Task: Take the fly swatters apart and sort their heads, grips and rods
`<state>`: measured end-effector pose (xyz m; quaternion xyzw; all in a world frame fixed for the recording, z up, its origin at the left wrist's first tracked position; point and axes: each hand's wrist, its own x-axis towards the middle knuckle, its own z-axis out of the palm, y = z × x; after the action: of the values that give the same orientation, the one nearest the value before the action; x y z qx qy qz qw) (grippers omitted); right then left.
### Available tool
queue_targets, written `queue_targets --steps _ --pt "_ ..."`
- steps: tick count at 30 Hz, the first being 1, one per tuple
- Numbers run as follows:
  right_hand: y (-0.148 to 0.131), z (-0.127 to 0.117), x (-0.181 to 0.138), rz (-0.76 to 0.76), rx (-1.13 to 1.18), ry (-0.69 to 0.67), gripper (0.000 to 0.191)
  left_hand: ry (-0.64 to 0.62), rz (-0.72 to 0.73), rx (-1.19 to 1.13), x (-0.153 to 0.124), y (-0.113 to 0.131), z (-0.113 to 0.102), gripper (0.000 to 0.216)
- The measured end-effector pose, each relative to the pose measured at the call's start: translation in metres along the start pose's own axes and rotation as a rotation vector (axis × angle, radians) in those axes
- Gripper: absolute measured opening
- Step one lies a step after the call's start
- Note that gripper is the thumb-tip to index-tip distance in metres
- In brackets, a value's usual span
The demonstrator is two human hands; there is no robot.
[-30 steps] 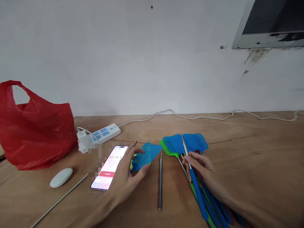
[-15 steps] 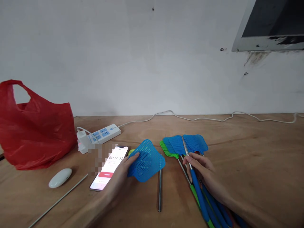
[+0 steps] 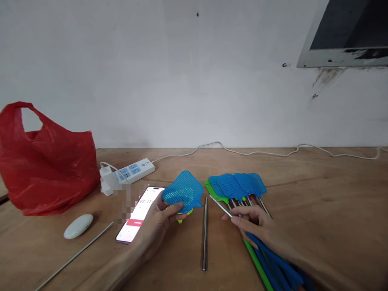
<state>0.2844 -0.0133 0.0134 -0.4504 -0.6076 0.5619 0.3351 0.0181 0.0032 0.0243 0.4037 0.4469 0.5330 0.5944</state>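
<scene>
My left hand [image 3: 162, 220] is closed on a loose blue fly swatter head [image 3: 183, 190], its narrow socket pointing right. A bit of yellow-green plastic [image 3: 184, 217] shows beneath it. Closed around a silver metal rod with a blue grip, my right hand [image 3: 253, 222] holds this fly swatter handle [image 3: 222, 208] with its bare tip toward the blue head, a gap between them. Under that hand lie several assembled swatters, their blue mesh heads [image 3: 235, 185] overlapping and a green head [image 3: 216, 192] at the left. A separate silver rod [image 3: 205, 238] lies between my hands.
A lit phone [image 3: 141, 214] lies beside my left forearm. Further left are a white oval object [image 3: 79, 226], a thin cable [image 3: 75, 255] and a red plastic bag [image 3: 48, 169]. A power strip [image 3: 136, 169] with a plugged-in charger sits behind; its cord runs along the wall.
The blue head in my left hand has turned, its socket now facing right. My right hand has tilted the handle, swinging its tip left and down toward the head.
</scene>
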Motion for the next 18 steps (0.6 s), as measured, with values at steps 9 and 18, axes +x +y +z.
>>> queue_targets --steps 9,18 --pt "0.0024 0.0053 -0.0096 0.069 -0.025 -0.111 0.056 0.045 -0.043 -0.043 -0.0054 0.0018 0.0054 0.08" --pt "-0.0012 0.0061 -0.0103 0.097 0.007 -0.056 0.054 0.04 0.046 0.073 -0.0048 0.0013 0.0032 0.069"
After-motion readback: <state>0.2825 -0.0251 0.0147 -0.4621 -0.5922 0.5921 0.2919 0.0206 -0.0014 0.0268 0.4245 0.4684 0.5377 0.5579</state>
